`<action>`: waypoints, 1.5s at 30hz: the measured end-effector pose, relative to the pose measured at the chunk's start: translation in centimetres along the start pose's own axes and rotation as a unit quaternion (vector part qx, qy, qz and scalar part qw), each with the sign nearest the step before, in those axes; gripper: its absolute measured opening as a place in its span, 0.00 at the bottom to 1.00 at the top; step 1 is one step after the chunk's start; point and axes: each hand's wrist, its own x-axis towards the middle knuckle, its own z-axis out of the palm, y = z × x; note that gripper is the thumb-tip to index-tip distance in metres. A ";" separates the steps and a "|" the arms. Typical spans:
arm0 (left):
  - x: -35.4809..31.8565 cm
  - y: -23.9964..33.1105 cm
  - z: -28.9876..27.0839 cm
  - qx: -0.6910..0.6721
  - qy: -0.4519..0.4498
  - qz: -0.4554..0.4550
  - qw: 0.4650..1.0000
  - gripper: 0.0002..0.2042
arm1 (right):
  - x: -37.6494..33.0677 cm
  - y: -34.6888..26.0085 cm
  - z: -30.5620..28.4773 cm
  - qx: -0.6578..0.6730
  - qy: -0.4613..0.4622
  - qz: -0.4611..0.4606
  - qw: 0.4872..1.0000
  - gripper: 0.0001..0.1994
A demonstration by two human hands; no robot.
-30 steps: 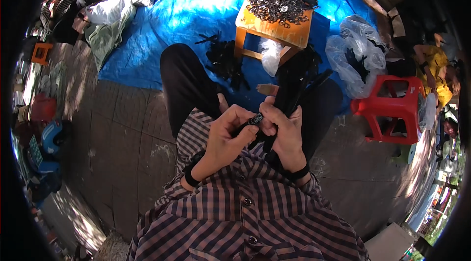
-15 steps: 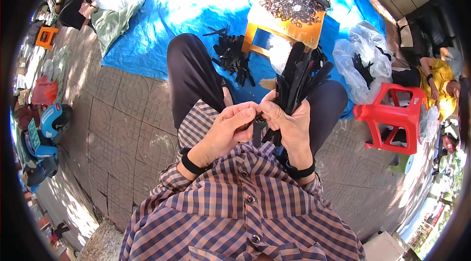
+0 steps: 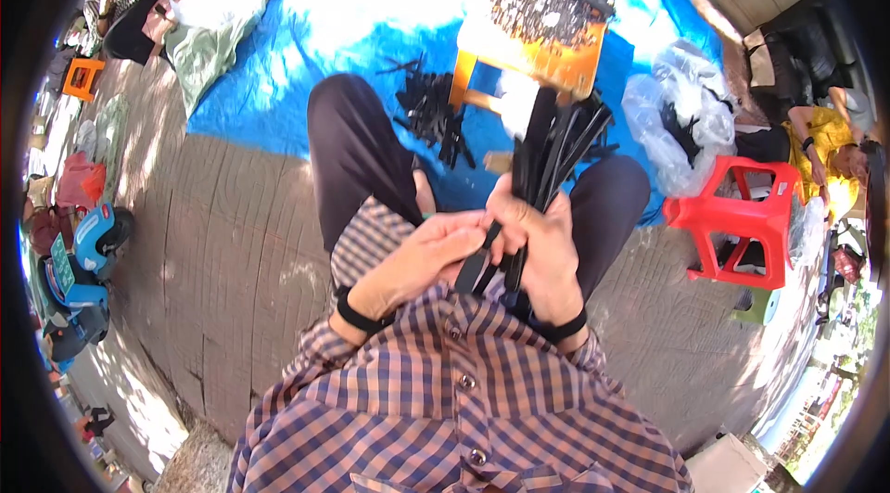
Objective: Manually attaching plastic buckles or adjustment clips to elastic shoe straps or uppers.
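At the far left, on the paved ground, lies a blue helmet [image 3: 93, 238] among bags, and higher up stands a small orange stool [image 3: 82, 77]. A pale green cloth [image 3: 206, 40] lies crumpled on the edge of the blue tarp [image 3: 278, 94] that covers the ground ahead of the seated person. On the tarp, between the knees, a loose pile of black strips [image 3: 436, 108] rests beside the leg of an orange wooden stool [image 3: 538, 57], whose top carries a heap of small dark parts under a black ribbed tray.

Close to the chest, the left hand [image 3: 422, 256] curls with its fingertips pinched on the lower end of one black strip. Just beside it and touching it, the right hand [image 3: 542, 243] is clamped around a bundle of long black strips [image 3: 547, 154], which fans upward from the fist over the right knee. Both wrists wear black bands.

Further right, a clear plastic bag [image 3: 681, 127] holding more dark pieces sits on the tarp's edge, next to a red plastic stool [image 3: 742, 224]. At the right rim, another person in a yellow top [image 3: 820, 136] sits.
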 end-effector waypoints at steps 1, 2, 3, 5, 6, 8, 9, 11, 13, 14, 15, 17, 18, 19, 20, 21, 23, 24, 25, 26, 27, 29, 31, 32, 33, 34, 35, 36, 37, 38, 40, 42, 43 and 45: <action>-0.4 -0.5 -0.2 0.023 0.011 0.035 0.999 0.21 | -0.3 -0.4 0.9 -0.006 0.012 0.011 1.000 0.08; -0.6 -0.1 -0.5 0.068 0.008 0.018 0.998 0.15 | 0.1 0.1 1.0 -0.016 0.034 0.004 0.999 0.09; -0.8 0.0 -0.4 0.034 0.006 0.034 0.999 0.16 | 0.3 0.1 0.9 -0.033 0.006 0.012 0.999 0.09; -1.1 -0.5 0.3 -0.014 0.080 0.019 0.997 0.17 | 0.4 0.3 0.8 -0.060 -0.001 0.005 0.998 0.07; -1.1 -0.9 0.2 -0.011 0.098 0.022 0.995 0.17 | 0.7 0.7 0.8 -0.099 0.007 -0.015 0.995 0.07; -0.9 -1.7 -0.4 -0.044 0.067 0.011 0.997 0.15 | 0.3 0.7 0.5 -0.135 0.026 -0.036 0.990 0.06; -0.7 -2.5 -0.8 -0.072 0.077 -0.003 0.994 0.15 | -0.2 0.6 0.5 -0.146 0.030 -0.039 0.988 0.06; -1.3 -2.9 -0.9 -0.125 0.094 -0.045 0.987 0.13 | -0.6 1.1 0.2 -0.143 0.008 -0.028 0.989 0.09; -1.9 -2.1 -1.0 -0.134 0.095 -0.045 0.985 0.13 | -0.6 0.8 0.4 -0.200 -0.031 -0.019 0.979 0.11; -1.8 -2.3 -1.4 -0.163 0.109 -0.036 0.980 0.15 | -0.3 1.3 0.2 -0.246 -0.042 -0.070 0.966 0.12; -1.6 -2.4 -1.6 -0.141 0.108 -0.025 0.984 0.15 | -0.3 1.3 0.0 -0.222 -0.069 -0.074 0.970 0.13; -1.6 -3.0 -2.0 -0.165 0.116 -0.034 0.979 0.15 | -0.3 1.5 -0.1 -0.249 -0.051 -0.083 0.964 0.13; -1.2 -3.1 -2.3 -0.164 0.112 -0.035 0.980 0.15 | -0.1 1.2 -0.2 -0.251 -0.048 -0.086 0.963 0.13; -1.1 -2.2 -1.8 -0.125 0.127 -0.039 0.983 0.15 | 0.0 1.2 -0.2 -0.272 -0.031 -0.084 0.958 0.13; -1.1 -1.5 -1.2 -0.088 0.143 -0.042 0.985 0.14 | 0.0 1.2 -0.2 -0.295 -0.017 -0.080 0.952 0.12; -1.6 -0.9 -0.3 -0.089 0.144 -0.044 0.985 0.14 | -0.2 1.5 0.0 -0.294 -0.016 -0.078 0.953 0.12; -1.9 0.5 1.1 -0.039 0.163 -0.005 0.986 0.10 | 0.1 1.3 0.5 -0.239 -0.006 -0.069 0.969 0.12; -1.0 -1.2 -0.2 -0.105 0.197 -0.029 0.974 0.13 | 0.8 0.9 0.0 -0.239 -0.005 -0.072 0.968 0.12; -0.8 -1.2 -0.2 -0.104 0.197 -0.034 0.974 0.13 | 1.8 0.3 -1.0 -0.170 -0.025 -0.034 0.984 0.11; -0.6 -0.8 -0.1 -0.133 0.199 -0.017 0.971 0.13 | 2.7 -0.5 -1.9 -0.100 -0.044 0.003 0.994 0.09; -0.9 -0.6 -0.1 -0.162 0.207 -0.008 0.965 0.13 | 4.1 -2.6 -1.0 -0.088 -0.012 -0.030 0.996 0.07; -1.8 -1.0 -1.2 -0.171 0.155 0.057 0.971 0.13 | 7.6 -6.0 -0.7 -0.122 -0.038 -0.098 0.987 0.10; -1.9 -0.2 -0.9 -0.154 0.217 0.052 0.962 0.13 | 8.9 -7.8 -0.1 -0.154 -0.010 -0.127 0.980 0.10; -1.9 -0.6 -1.4 -0.162 0.202 0.061 0.964 0.13 | 7.7 -7.9 0.6 -0.166 -0.018 -0.114 0.979 0.09; -1.7 -0.6 -1.9 -0.171 0.190 0.071 0.964 0.13 | 6.7 -7.8 1.2 -0.177 -0.028 -0.099 0.979 0.09; -1.9 -0.4 -1.6 -0.177 0.207 0.068 0.960 0.13 | 5.7 -6.3 0.8 -0.199 -0.048 -0.076 0.976 0.10; -1.6 -0.6 -2.1 -0.154 0.182 0.095 0.966 0.13 | 4.9 -4.5 0.4 -0.218 -0.066 -0.044 0.973 0.11; -1.4 -0.3 -2.0 -0.156 0.167 0.088 0.970 0.12 | 4.4 -3.4 0.2 -0.236 -0.101 -0.031 0.966 0.14; -1.2 0.8 -1.2 -0.137 0.168 0.070 0.974 0.12 | 3.6 -2.5 -0.4 -0.251 -0.080 -0.009 0.965 0.15; -1.2 1.2 -0.5 -0.138 0.170 0.081 0.972 0.11 | 3.2 -1.9 0.1 -0.209 -0.067 -0.018 0.975 0.16; -1.3 1.1 -0.6 -0.133 0.170 0.075 0.974 0.10 | 2.1 -1.1 0.6 -0.168 -0.051 -0.016 0.984 0.16; -1.6 0.3 -0.7 -0.141 0.177 0.066 0.972 0.10 | 1.5 -0.5 0.6 -0.184 -0.070 -0.019 0.980 0.17; -1.6 0.1 -0.7 -0.143 0.175 0.063 0.972 0.09 | 1.4 -0.5 0.8 -0.182 -0.069 -0.015 0.981 0.17; -1.7 -0.1 -0.6 -0.145 0.174 0.060 0.972 0.09 | 1.2 -0.4 1.1 -0.249 -0.092 -0.053 0.963 0.18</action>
